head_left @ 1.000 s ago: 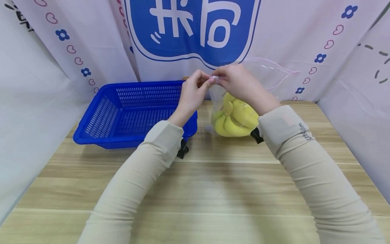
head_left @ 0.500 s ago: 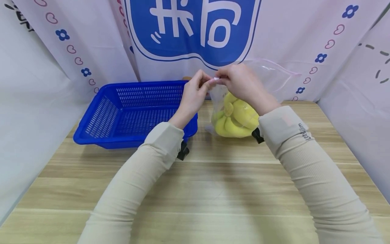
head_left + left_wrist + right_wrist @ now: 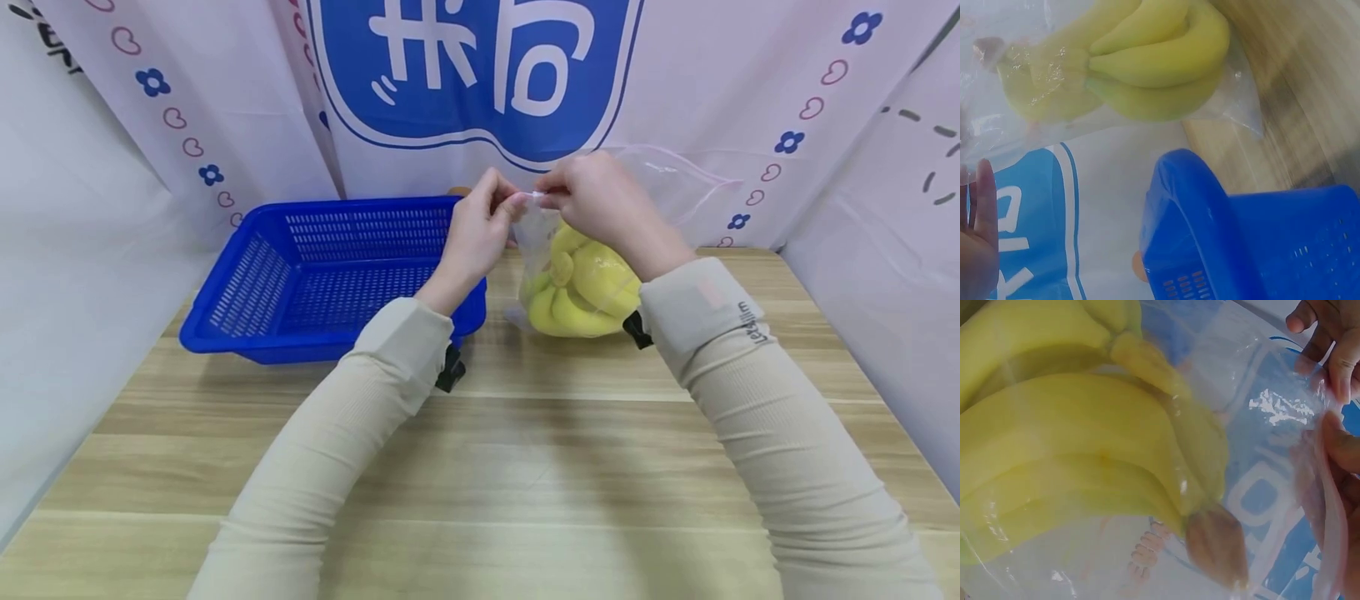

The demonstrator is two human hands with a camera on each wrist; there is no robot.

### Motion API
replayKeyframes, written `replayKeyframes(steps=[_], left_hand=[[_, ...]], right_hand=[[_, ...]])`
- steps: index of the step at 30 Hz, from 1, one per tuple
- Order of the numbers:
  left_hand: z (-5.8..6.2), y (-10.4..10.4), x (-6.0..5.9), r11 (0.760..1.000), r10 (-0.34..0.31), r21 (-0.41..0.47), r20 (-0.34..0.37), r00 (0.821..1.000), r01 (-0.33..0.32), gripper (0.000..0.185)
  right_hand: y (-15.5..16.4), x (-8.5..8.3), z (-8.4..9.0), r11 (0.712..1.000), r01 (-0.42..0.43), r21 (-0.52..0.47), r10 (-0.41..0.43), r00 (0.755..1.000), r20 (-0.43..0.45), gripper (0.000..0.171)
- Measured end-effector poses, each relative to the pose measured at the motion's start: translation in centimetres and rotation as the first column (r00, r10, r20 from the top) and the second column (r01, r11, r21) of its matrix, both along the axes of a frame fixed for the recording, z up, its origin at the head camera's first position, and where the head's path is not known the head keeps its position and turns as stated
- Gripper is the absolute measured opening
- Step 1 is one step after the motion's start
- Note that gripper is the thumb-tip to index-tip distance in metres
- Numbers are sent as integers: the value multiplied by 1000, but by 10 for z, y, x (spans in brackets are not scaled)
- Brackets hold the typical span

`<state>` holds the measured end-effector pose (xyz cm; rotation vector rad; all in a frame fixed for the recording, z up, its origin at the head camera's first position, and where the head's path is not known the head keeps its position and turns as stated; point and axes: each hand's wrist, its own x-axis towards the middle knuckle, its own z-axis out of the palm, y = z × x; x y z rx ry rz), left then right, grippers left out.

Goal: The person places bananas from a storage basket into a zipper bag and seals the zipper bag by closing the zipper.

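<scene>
A clear zip bag (image 3: 534, 242) with a pink closure strip (image 3: 1333, 519) stands on the table at the right. Inside it lies a bunch of yellow bananas (image 3: 577, 296), seen close up through the plastic in both wrist views. My left hand (image 3: 480, 221) pinches the bag's top edge at its left corner. Right beside it, my right hand (image 3: 607, 204) pinches the same edge, where a small white piece (image 3: 536, 194) shows between the fingertips. To the right of the hands, the bag's mouth gapes apart. My right hand and forearm cover part of the bag.
A blue plastic basket (image 3: 333, 354) with slotted walls stands left of the bag, partly behind my left forearm. The wooden table (image 3: 480, 483) reaches back to a white printed curtain (image 3: 712, 75). Black camera parts (image 3: 451, 369) sit under the wrists.
My right hand has shifted slightly to the right along the bag's top edge, and the white piece with it. My left hand keeps its pinch at the corner; basket and bananas stay put.
</scene>
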<state>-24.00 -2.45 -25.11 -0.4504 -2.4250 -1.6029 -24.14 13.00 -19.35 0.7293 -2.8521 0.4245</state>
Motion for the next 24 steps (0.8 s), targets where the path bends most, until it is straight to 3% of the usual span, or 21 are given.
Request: replayKeyframes(steps=[8,14,24], left_hand=[[-4,-9,-5,995,103,5,7,995,-103,20],[-8,-10,-7,991,132,21,-6,991,-132,20],[-7,-8,-4,984,167,-57,20,986,-166,33]], right_hand=[[13,-1,-3,999,39,6,-39,999,11,23],[20,-4,-4,998,64,-23,-64,997,31,23],[22,-3,-10,996,18,-88,-17,1000,12,23]])
